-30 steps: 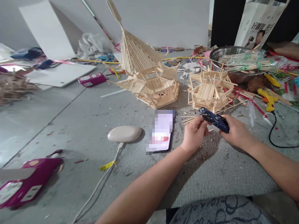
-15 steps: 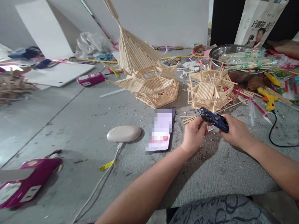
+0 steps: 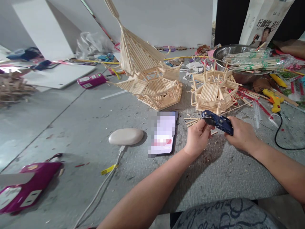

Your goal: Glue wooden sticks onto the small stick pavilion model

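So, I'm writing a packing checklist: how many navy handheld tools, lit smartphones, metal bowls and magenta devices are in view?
Navy handheld tool: 1
Lit smartphone: 1
Metal bowl: 1
Magenta devices: 2
Total: 5

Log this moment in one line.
right hand: grips navy hand tool | left hand: at tool's left end | smartphone: lit, left of left hand

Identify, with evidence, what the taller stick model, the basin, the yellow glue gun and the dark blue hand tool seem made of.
Taller stick model: probably unfinished wood or bamboo; pale, matte rods.
Basin: metal, likely polished stainless steel; grey with bright reflections.
Yellow glue gun: probably moulded plastic; uniformly coloured body.
Dark blue hand tool: plastic or coated metal, unclear; pale-specked surface.
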{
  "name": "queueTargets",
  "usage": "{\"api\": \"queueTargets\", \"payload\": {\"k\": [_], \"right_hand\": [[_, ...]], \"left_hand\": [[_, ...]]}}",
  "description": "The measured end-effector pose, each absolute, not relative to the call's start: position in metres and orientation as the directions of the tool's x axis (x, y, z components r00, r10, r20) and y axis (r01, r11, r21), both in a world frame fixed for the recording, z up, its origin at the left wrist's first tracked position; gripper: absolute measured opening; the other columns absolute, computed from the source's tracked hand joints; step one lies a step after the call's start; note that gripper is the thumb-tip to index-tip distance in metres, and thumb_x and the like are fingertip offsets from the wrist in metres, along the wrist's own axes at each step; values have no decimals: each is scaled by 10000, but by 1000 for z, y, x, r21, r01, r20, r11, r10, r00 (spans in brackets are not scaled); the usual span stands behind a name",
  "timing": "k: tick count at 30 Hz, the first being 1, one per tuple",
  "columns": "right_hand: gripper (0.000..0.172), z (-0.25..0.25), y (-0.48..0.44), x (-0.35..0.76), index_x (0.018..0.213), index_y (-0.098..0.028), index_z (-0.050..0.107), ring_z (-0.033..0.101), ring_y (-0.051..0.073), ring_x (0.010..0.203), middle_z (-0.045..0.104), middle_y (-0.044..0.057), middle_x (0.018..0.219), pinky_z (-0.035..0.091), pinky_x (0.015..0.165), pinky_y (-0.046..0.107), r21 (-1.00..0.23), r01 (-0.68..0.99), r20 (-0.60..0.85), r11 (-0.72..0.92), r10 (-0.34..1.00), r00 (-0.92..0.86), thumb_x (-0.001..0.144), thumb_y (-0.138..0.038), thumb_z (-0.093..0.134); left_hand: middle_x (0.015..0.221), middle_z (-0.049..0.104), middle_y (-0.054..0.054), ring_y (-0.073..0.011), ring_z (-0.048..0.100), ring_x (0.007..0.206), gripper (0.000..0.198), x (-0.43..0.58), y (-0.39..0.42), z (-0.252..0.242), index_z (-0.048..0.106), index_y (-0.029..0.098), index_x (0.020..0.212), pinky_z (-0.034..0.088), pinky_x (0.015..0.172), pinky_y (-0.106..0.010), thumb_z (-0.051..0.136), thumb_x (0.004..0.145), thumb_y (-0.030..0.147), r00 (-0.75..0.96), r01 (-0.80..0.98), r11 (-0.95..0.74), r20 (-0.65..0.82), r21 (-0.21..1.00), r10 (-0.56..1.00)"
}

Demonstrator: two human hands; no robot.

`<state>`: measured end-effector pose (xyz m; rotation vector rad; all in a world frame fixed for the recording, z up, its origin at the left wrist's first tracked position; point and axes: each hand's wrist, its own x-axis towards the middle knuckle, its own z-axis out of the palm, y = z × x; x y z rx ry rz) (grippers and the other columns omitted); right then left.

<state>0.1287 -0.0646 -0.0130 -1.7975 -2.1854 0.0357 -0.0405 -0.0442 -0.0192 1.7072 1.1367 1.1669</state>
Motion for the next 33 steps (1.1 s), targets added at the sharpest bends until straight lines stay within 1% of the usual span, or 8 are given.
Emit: {"api": "queueTargets", "payload": {"k": [5,11,20,22,24,27,30,33], "right_hand": [[288,-14,-65,130,954,-164,529,612,252,760,660,105,821,365,580,307,-190,957,229,220,958,-175,686,-262,495],[214,-14,-66,130,882,-183,530,613,231,684,667,82,754,331,543,294,-144,967,217,211,960,-177,697,-277,476],[190,-12,-65,131,818,-177,541,600,228,597,651,80,669,306,526,296,-120,979,174,165,974,-143,706,-316,477],[165,-12,-65,130,786,-190,541,596,222,591,644,68,648,308,529,292,-152,977,161,147,979,-123,706,-323,484],[138,-12,-65,129,765,-202,539,596,213,601,638,52,638,321,538,287,-230,963,130,140,985,-112,712,-318,485],[183,-10,-65,128,854,-197,551,611,216,664,661,56,725,354,572,288,-338,930,114,145,987,-113,718,-303,489],[277,-9,-65,129,965,-177,538,617,235,735,668,81,830,377,608,303,-352,923,143,158,983,-114,713,-286,496],[325,-10,-65,129,1001,-167,529,615,256,799,661,97,882,391,632,317,-323,930,156,177,979,-132,694,-270,509]], "left_hand": [[439,478,58,-56,461,387,247,-41,-44,-18,526,170,625,352,437,-170,461,841,269,184,252,-324,284,912,941],[464,488,50,-50,453,383,265,-40,-44,-19,513,170,619,338,410,-165,462,848,293,190,225,-330,291,917,938],[516,507,44,-39,444,388,237,-39,-46,-16,508,169,645,335,402,-154,456,848,280,207,193,-313,273,930,939],[551,529,37,-36,448,394,227,-38,-46,-16,508,170,656,340,401,-152,457,847,282,210,179,-307,268,935,940],[576,546,31,-35,454,399,222,-37,-46,-17,508,170,665,348,401,-150,458,845,288,213,158,-294,259,943,942],[599,560,27,-34,456,398,213,-36,-45,-19,513,170,681,355,399,-150,461,844,297,209,125,-266,237,956,949],[561,544,36,-36,448,390,229,-37,-45,-18,525,168,682,352,403,-153,458,848,311,200,134,-254,225,958,954],[481,496,53,-44,441,384,251,-38,-45,-18,532,168,670,348,418,-157,451,854,318,190,172,-253,220,952,957]]}}
